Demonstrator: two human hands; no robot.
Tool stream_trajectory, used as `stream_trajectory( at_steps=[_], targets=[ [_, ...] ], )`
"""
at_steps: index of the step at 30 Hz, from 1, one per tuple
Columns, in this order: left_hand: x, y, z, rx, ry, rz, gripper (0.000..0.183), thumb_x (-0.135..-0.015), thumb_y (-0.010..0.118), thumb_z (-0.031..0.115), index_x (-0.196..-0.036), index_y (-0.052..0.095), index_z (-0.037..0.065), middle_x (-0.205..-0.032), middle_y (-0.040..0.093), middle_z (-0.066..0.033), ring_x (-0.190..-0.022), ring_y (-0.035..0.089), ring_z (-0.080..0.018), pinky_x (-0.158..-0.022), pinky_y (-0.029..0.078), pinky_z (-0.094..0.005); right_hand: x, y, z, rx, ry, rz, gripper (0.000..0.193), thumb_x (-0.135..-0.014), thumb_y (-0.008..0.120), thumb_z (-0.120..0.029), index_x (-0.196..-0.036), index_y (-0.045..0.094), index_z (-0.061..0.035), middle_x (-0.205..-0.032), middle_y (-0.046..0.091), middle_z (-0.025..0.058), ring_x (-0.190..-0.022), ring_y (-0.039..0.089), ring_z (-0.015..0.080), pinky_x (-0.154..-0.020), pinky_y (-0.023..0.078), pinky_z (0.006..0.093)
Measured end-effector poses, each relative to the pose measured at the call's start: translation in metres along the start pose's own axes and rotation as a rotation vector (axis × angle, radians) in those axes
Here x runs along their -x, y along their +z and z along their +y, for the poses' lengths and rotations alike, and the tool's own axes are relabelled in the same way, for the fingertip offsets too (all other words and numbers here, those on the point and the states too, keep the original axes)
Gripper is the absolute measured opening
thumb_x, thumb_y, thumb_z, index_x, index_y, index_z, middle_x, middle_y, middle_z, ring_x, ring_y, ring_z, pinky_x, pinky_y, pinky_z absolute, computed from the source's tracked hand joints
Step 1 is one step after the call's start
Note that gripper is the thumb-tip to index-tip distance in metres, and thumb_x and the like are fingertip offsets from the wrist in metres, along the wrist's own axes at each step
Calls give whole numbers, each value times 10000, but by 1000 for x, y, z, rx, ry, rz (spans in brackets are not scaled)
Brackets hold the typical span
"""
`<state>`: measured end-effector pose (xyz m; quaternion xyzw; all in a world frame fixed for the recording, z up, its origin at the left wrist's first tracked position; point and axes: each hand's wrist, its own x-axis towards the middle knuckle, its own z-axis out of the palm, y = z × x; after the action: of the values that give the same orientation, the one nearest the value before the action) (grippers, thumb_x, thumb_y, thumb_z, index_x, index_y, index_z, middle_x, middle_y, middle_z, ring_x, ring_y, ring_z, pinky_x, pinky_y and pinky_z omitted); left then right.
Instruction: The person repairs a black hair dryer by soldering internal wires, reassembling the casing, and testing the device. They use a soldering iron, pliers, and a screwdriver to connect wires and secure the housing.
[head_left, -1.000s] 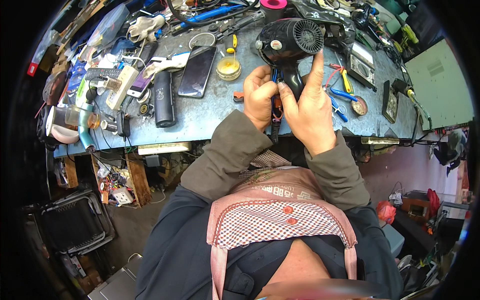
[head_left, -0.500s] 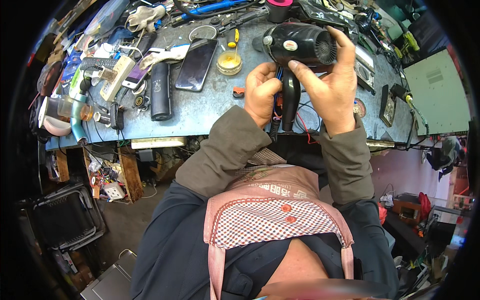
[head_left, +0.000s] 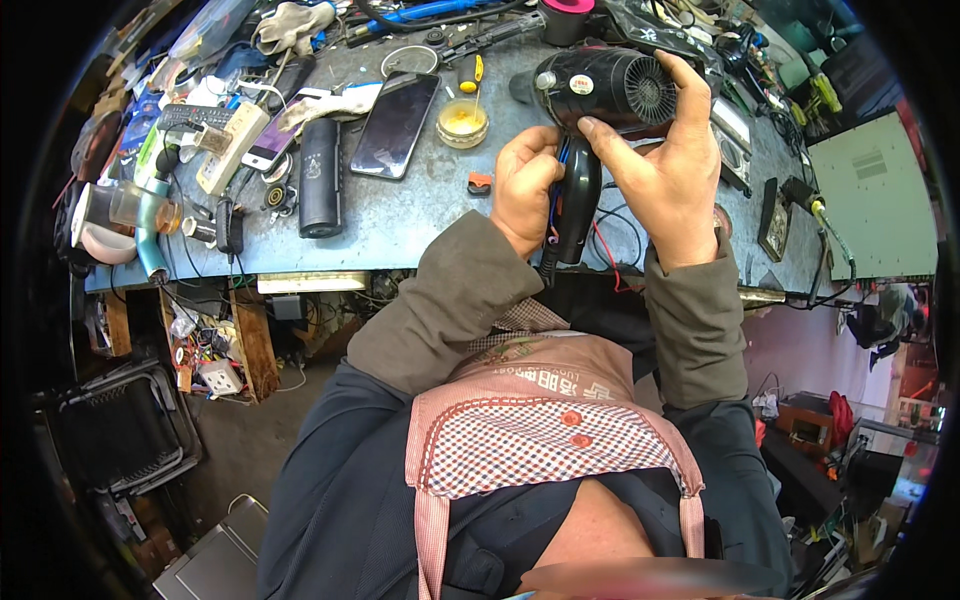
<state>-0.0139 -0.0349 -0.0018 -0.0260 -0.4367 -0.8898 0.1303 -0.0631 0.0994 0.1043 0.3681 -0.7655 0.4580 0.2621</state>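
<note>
Hair dryer: the black hair dryer is up in both hands, over the front part of the blue-grey table. Its round grille points to the right.
Left hand: the left hand is curled tight at the left side of the handle, gripping the dryer there. I cannot tell just which part is inside the fist.
Right hand: the right hand grips the back end, thumb low on the body and first finger by the grille.
Done: the fat top part looks whole, and the handle is joined to it.
Not done: I think the handle is open on one side, because thin blue wires show next to it. That side does not look closed up.
Near by: a jar of yellow stuff, a dark flat screen and a black tube are on the left. A red wire lies near the handle.
In the way: the left fist hides much of the wires. The right hand covers part of the messy right side, with its meter.
</note>
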Motion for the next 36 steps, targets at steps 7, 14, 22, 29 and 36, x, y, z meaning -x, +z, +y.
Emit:
stream_trajectory(
  at_steps=[7,14,22,29,36],
  targets=[
    [4,12,7,45,19,75,286,-948,454,144,-1050,638,-50,-882,597,-24,-776,566,-93,-706,459,-224,-2,-3,-5,192,-81,-11,773,-745,929,-187,-1410,557,-57,-1148,719,166,-888,757,294,-735,606,375],
    [0,-4,-15,95,72,-41,299,-1009,658,212,-1127,634,-62,-949,683,-58,-806,624,-94,-702,509,-252,-9,-13,-19,393,-132,-156,735,-748,886,-257,-1413,598,-134,-1055,680,112,-901,718,357,-744,584,442],
    [6,9,27,-30,-76,-23,340,-906,708,120,-1165,585,-64,-916,669,-124,-740,716,-201,-601,645,-338,-35,-38,-27,30,-110,-403,842,-909,857,-257,-1580,414,-5,-1530,494,289,-1424,531,325,-1172,448,450],
    [14,-7,112,28,-442,-42,410,-996,584,272,-1175,676,-85,-969,739,-172,-799,754,-237,-661,665,-357,2,-24,51,-492,273,-373,947,-881,844,-163,-1665,312,-157,-1584,486,215,-1491,453,361,-1245,367,505],
    [41,-9,142,101,-644,-113,610,-952,607,329,-1370,572,-114,-1063,702,-168,-790,707,-229,-646,641,-315,41,30,33,-707,217,-295,1095,-754,946,-169,-1657,328,-117,-1474,589,204,-1408,541,298,-1183,420,408]
  ],
)
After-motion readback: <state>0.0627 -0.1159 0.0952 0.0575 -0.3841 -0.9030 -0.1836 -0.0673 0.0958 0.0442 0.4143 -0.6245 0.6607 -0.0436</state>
